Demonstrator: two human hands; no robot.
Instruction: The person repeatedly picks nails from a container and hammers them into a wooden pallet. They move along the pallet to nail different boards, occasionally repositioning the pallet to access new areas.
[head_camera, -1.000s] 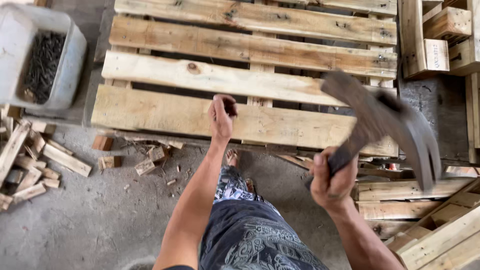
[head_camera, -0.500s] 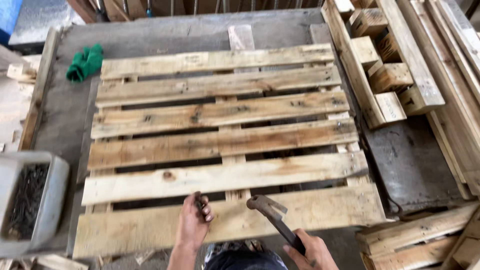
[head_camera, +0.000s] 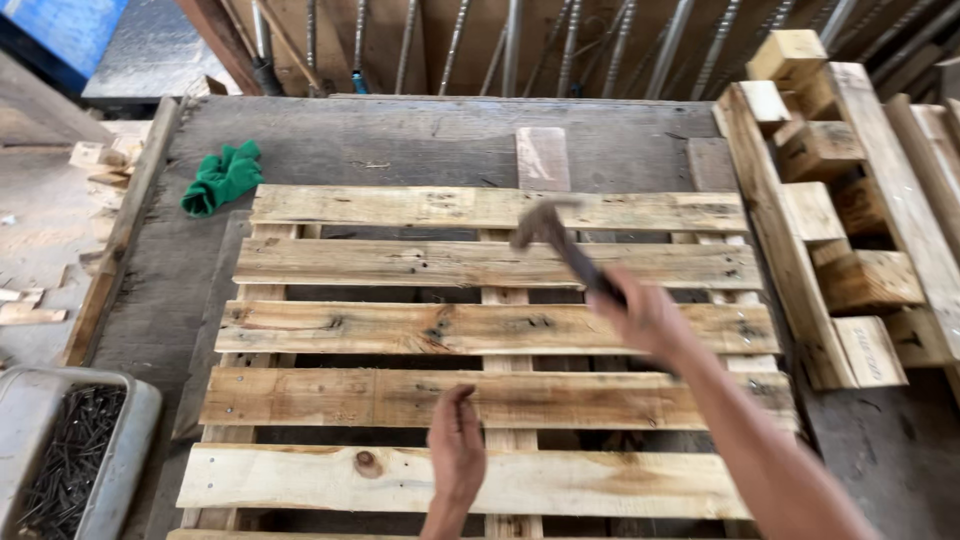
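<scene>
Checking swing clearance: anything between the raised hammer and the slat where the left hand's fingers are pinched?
Nothing visible. The right hand holds the hammer up; below it only bare pallet slats lie toward the left hand. Whether a nail is pinched there, I cannot tell.

The pallet (head_camera: 480, 330) is rough, unfinished wood, pale and matt, with knots and dark nail marks. The hammer (head_camera: 560, 245) looks like dull metal at the head, blurred. On the far left, the green rag (head_camera: 222, 178) is soft, crumpled cloth. Near left, a grey plastic tub (head_camera: 120, 460) holds dark, matt metal nails (head_camera: 65, 460). The wooden blocks (head_camera: 850, 250) on the right are coarse and raw.
</scene>
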